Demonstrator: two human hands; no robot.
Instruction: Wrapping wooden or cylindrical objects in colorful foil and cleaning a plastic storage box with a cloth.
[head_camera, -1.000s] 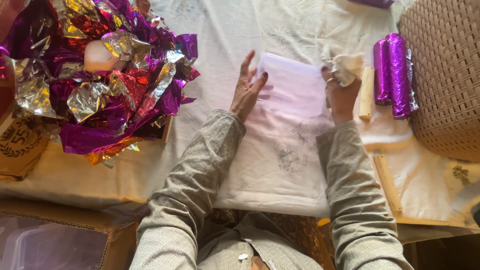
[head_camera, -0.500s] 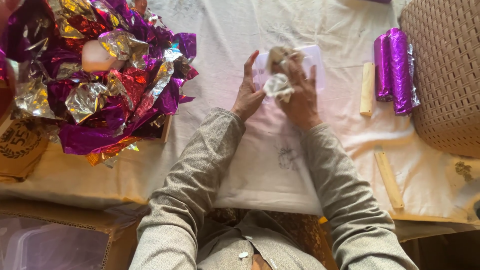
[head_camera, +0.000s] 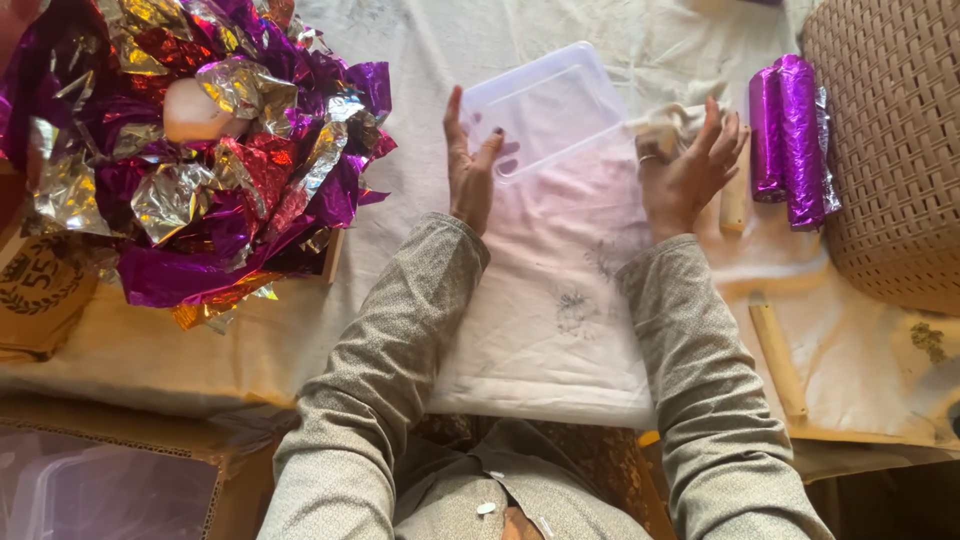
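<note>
Holding a clear plastic lid (head_camera: 545, 105) up with my left hand (head_camera: 470, 165), I am looking down at it over the white cloth (head_camera: 560, 300). The lid is tilting, with one long edge low and near me. My left fingers are straight and spread, and my thumb is pressing the lid's near corner, so that hand is pinching the lid. My right hand (head_camera: 690, 170) is at the lid's right end, and it is gripping a crumpled white rag (head_camera: 672, 122). Those fingers are open and pointing up, with the rag tucked against the palm. I cannot tell if the rag is touching the lid.

Just right of that hand a short wooden stick (head_camera: 735, 195) is lying on the cloth. Next to it two purple foil rolls (head_camera: 790, 140) are lying side by side, touching a woven basket (head_camera: 885, 150). Another stick (head_camera: 778, 360) is lying nearer to me, by my right sleeve.

Far to the left, a big heap of crumpled foil (head_camera: 200, 150), purple, silver and red, is sitting well apart from the lid.
</note>
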